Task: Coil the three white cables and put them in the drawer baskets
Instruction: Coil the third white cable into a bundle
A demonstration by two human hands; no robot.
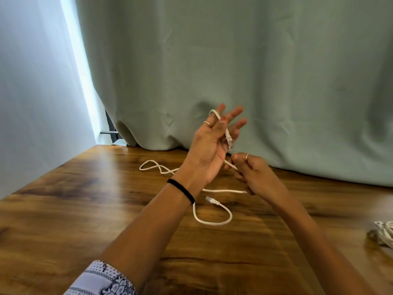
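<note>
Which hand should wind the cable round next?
The right hand, probably. It pinches the white cable just below the left hand, whose raised fingers already carry a loop to wind onto.

White cable (213,222): middle run hidden behind left forearm (148,226) and left hand (205,155). Second cable bundle (383,233): cut off by right edge, blurred. Right hand (254,174): fingertips curled under, hidden. Patterned sleeve (104,279): cut by bottom edge.

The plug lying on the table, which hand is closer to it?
Right. The right hand pinches the white cable just above and right of the loose plug. The left hand is raised higher, cable looped over its fingers.
</note>
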